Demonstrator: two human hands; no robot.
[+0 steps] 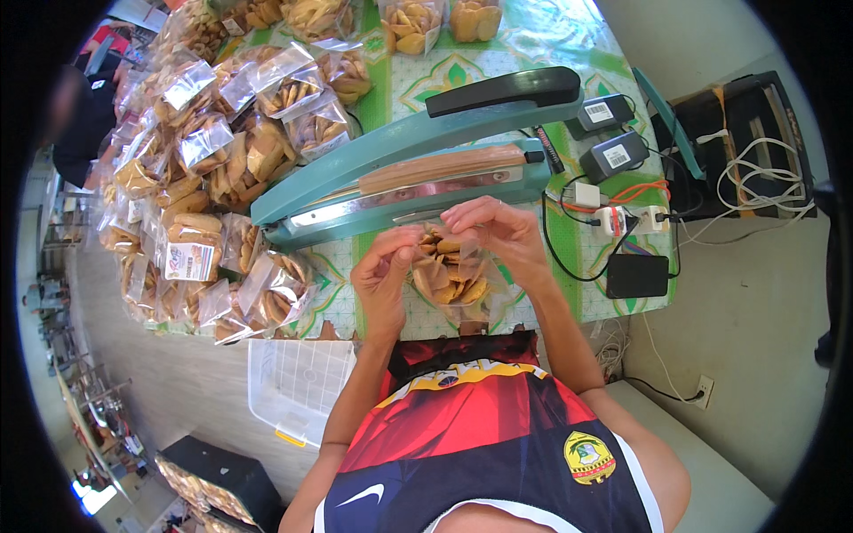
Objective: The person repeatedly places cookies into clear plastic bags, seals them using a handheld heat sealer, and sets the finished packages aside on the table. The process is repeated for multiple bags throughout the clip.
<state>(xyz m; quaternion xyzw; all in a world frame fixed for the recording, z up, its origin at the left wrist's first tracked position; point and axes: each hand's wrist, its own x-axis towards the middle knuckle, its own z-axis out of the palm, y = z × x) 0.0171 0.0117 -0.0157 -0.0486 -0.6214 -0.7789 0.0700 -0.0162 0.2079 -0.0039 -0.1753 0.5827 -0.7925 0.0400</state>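
A clear plastic bag of cookies (456,273) lies at the table's near edge, its top towards the sealer. My left hand (386,266) pinches the left side of the bag's top, and my right hand (500,233) pinches the right side. Just beyond both hands stands a teal hand-operated impulse bag sealer (400,146) with a black handle grip; its arm is raised above the wooden strip and the shiny metal strip. Several filled cookie bags (193,246) are heaped left of the sealer, some bearing printed labels.
More cookie bags (410,26) stand at the table's far side. To the right are black power adapters (613,156), white plugs, loose cables and a flat black device (637,276). A clear plastic bin (300,386) is below the table's edge. Another person (83,126) is at the far left.
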